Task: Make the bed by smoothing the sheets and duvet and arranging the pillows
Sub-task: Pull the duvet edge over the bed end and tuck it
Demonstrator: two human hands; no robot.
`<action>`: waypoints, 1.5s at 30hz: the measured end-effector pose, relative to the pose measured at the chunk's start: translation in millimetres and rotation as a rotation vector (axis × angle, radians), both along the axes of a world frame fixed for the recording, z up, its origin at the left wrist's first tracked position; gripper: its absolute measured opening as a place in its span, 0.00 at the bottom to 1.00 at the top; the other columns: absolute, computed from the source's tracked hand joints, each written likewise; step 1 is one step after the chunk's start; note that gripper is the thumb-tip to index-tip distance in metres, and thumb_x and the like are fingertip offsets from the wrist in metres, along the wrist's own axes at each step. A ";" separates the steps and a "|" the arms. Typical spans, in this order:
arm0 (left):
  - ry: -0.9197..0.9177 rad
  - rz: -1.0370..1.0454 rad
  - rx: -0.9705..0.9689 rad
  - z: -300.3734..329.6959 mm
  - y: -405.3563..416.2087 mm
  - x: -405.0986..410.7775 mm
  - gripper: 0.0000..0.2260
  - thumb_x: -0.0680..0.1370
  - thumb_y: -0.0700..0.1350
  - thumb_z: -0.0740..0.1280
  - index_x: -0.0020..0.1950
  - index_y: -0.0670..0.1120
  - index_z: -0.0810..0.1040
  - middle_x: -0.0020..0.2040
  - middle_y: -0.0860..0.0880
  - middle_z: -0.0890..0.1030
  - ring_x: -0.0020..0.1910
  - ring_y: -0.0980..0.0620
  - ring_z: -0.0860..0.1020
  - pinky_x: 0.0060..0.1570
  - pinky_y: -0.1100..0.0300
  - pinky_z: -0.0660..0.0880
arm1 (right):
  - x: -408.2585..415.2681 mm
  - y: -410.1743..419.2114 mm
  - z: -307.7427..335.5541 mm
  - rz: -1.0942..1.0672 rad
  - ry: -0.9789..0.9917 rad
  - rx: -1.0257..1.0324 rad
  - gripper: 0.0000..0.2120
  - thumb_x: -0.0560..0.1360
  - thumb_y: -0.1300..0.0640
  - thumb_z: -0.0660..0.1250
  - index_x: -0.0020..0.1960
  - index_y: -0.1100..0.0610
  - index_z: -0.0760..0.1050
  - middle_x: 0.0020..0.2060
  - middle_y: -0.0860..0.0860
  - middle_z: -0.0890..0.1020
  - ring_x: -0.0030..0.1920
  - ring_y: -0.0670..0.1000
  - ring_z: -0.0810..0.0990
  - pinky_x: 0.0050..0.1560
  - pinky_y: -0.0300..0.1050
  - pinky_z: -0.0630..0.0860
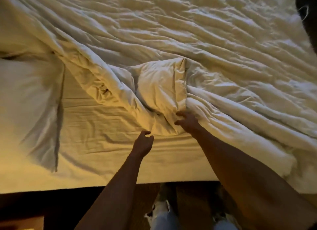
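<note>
The person stands at the side of the bed, both bare arms stretched out over the mattress. The duvet [197, 46], white and heavily creased, covers the far and right parts of the bed; its near edge runs diagonally from upper left to lower right and is bunched into a lump at the centre. The right hand [186, 120] is at that lump, fingers curled into the cloth, gripping the duvet's edge. The left hand [143, 143] hovers just beside it over the bare sheet [96, 126], fingers loosely bent, thumb and forefinger close together but with nothing between them; whether the fingertips touch the sheet cannot be told. The sheet is exposed on the near left, wrinkled, with several long creases. A pillow [29, 99] lies flat at the left on the sheet, its open end toward the centre, well apart from both hands. Dark floor [51, 205] shows below the mattress edge.
</note>
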State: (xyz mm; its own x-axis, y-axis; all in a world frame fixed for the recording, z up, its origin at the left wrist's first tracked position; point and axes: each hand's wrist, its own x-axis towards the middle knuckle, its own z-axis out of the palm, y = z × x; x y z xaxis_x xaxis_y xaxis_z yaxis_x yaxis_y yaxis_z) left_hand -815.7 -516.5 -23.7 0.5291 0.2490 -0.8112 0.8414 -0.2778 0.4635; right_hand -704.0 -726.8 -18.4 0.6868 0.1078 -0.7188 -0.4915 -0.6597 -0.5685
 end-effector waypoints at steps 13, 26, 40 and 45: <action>0.059 0.997 -0.817 86.5 28.5 -111.7 0.43 0.72 0.78 0.59 0.75 0.49 0.68 0.72 0.42 0.72 0.69 0.37 0.72 0.59 0.34 0.77 | -111.7 113.2 131.7 -0.690 0.434 0.953 0.17 0.71 0.66 0.73 0.60 0.65 0.81 0.54 0.66 0.79 0.52 0.63 0.76 0.65 0.65 0.74; -0.503 0.802 -0.103 215.0 112.3 -192.4 0.16 0.77 0.39 0.69 0.65 0.44 0.79 0.55 0.43 0.83 0.50 0.43 0.82 0.31 0.58 0.78 | -242.0 141.5 175.9 -0.086 0.473 0.462 0.08 0.80 0.63 0.69 0.58 0.61 0.79 0.43 0.59 0.78 0.36 0.55 0.78 0.47 0.55 0.84; -0.478 0.215 0.756 286.3 347.2 -341.5 0.19 0.71 0.57 0.61 0.59 0.63 0.82 0.55 0.54 0.86 0.56 0.47 0.83 0.52 0.50 0.79 | -260.6 445.3 227.6 0.957 -0.599 0.241 0.31 0.80 0.63 0.62 0.79 0.43 0.60 0.65 0.59 0.76 0.61 0.61 0.78 0.58 0.57 0.79; -0.435 0.270 0.840 301.2 442.2 -400.3 0.18 0.69 0.56 0.61 0.56 0.63 0.82 0.51 0.57 0.86 0.51 0.51 0.83 0.48 0.53 0.79 | -287.5 549.2 222.2 1.119 -0.563 0.120 0.13 0.82 0.54 0.65 0.65 0.50 0.71 0.57 0.60 0.80 0.51 0.63 0.80 0.47 0.52 0.78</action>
State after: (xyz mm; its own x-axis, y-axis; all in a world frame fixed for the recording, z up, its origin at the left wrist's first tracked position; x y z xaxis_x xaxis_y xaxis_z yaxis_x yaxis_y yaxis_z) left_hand -1216.0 -74.3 277.5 0.5804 0.8119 -0.0628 0.7276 -0.4824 0.4878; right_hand -991.5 -177.6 203.8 0.3850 0.8721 -0.3020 0.6321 -0.4876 -0.6022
